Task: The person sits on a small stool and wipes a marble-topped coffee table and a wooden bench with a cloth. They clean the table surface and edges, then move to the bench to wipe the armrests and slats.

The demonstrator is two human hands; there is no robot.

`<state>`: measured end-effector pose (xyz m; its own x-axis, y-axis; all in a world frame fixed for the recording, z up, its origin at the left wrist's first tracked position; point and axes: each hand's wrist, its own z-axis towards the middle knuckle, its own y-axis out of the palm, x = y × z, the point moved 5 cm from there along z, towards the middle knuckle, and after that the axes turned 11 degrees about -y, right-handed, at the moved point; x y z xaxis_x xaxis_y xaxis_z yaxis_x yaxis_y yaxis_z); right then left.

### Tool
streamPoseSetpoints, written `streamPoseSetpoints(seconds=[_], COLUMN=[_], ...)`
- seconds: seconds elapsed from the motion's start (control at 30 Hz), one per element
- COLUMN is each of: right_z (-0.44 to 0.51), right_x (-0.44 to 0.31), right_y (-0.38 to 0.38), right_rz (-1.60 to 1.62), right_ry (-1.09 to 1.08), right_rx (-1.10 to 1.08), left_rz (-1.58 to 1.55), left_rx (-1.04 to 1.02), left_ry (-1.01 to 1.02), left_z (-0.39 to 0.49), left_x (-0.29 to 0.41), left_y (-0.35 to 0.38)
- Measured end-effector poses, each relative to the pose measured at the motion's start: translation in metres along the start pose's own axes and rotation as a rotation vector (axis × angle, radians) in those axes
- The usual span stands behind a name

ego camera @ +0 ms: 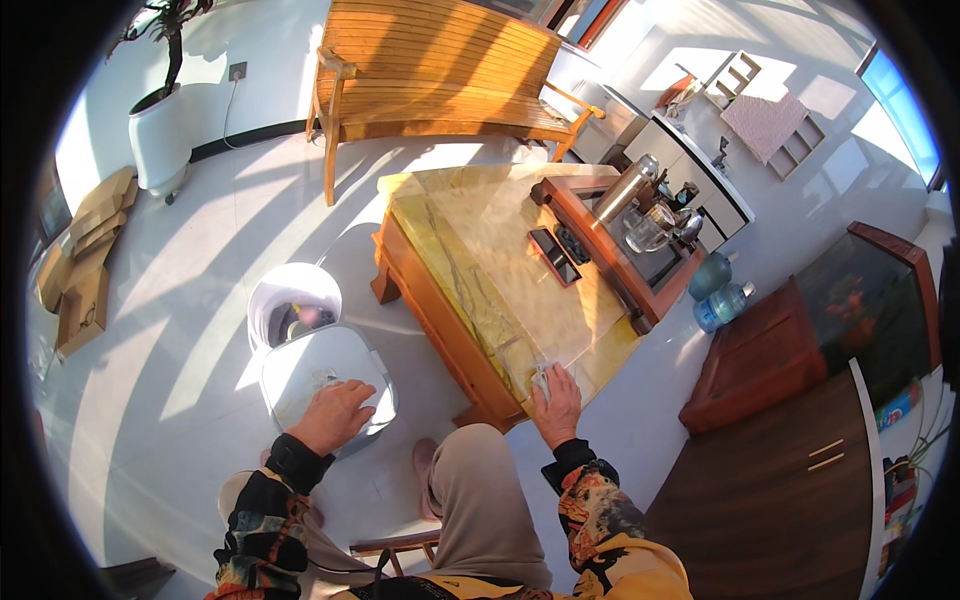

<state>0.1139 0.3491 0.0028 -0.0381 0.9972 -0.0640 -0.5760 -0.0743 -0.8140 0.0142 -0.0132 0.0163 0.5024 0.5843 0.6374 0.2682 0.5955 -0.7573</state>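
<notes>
My right hand [557, 405] presses a crumpled white cloth or tissue [541, 381] onto the near corner of a low wooden table with a yellow marble-like top [480, 277]. Palm down, my left hand [337, 411] is over a white, grey-rimmed square surface [300, 379], perhaps a lid or a stool top. Nothing shows in its grasp, and I cannot tell whether it touches that surface. A small greyish mark or scrap [324, 376] shows just beyond its fingers. Directly behind stands a round white bin [259, 311] with things inside.
On the table lie a dark phone [555, 257], a black object [572, 244] and a wooden tea tray [600, 259] bearing a steel thermos [628, 187] and a glass pitcher [646, 231]. A wooden bench [442, 82] stands beyond; water bottles [721, 304] and a dark cabinet [772, 480] are at right.
</notes>
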Motion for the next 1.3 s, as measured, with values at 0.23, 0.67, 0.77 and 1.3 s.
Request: streamPoseSetpoints(seconds=[0.23, 0.67, 0.77, 1.3], right_z=[0.001, 0.007, 0.023, 0.072], right_x=[-0.001, 0.004, 0.009, -0.001], right_y=[-0.001, 0.006, 0.013, 0.029], right_rz=[-0.003, 0.041, 0.097, 0.251], right_ry=[0.004, 0.027, -0.004, -0.083], right_rx=[0.005, -0.189, -0.265, -0.364], left_rz=[0.006, 0.050, 0.071, 0.122], left_rx=[-0.023, -0.053, -0.075, -0.221], left_ry=[-0.037, -0.048, -0.040, -0.100], left_z=[0.001, -0.001, 0.001, 0.016], left_x=[-0.005, -0.010, -0.007, -0.013], left_y=[0.004, 0.007, 0.011, 0.030])
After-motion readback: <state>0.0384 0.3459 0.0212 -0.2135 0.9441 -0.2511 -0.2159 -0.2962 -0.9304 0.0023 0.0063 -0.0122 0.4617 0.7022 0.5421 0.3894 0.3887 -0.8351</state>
